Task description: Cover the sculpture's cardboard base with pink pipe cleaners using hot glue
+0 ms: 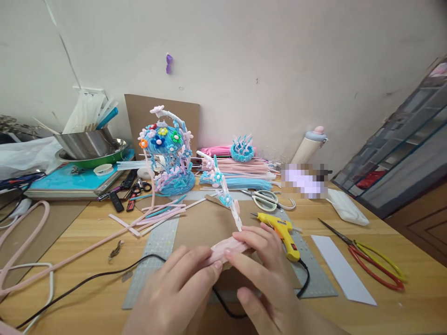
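Pale pink fuzzy piece is over the cardboard, left hand gripping one end, right hand the other, flowered stem poking up behind. Yellow glue gun lies near the right hand, fwiw.

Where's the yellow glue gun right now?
In the head view, the yellow glue gun lies right of centre, between the right hand and the white strip.

The left hand and right hand hold a pink piece; a flowered stem leans up and left just beyond it. A glue gun lies near the right hand, red-and-yellow scissors farther right. Behind, a flowered ornament stands before cardboard.
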### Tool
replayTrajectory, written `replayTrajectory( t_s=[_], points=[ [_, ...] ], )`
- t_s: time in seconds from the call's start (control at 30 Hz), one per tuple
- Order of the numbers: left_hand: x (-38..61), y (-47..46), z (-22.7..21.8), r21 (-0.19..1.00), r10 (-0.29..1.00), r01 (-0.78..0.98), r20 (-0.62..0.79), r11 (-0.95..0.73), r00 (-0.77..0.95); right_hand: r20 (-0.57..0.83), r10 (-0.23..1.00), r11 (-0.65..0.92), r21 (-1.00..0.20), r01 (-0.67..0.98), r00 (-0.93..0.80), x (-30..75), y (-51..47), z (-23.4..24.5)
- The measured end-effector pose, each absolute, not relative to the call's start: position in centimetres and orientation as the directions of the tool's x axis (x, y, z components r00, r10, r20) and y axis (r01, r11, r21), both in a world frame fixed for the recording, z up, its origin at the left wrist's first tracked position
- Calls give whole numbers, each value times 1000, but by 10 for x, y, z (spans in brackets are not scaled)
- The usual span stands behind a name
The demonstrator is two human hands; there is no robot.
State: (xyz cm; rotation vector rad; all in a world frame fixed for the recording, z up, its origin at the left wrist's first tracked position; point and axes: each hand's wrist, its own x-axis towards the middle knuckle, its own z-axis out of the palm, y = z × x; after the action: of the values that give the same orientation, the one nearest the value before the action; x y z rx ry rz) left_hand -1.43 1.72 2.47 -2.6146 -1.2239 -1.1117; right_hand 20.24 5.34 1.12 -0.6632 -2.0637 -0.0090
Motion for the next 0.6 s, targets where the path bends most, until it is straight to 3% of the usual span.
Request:
replayTrajectory(
  t_s=[0.13,0.43,0.6],
  points=[
    [-14,14,25,224,662,697,594,-681,456,795,442,837,-198,510,-416,200,54,4],
    [-23,15,14,204,655,719,622,-665,429,829,464,837,-293,462,-314,209,48,14],
    [-23,13,11,157,641,731,622,-664,449,628,584,781,-260,568,-515,217,51,30]
  ],
)
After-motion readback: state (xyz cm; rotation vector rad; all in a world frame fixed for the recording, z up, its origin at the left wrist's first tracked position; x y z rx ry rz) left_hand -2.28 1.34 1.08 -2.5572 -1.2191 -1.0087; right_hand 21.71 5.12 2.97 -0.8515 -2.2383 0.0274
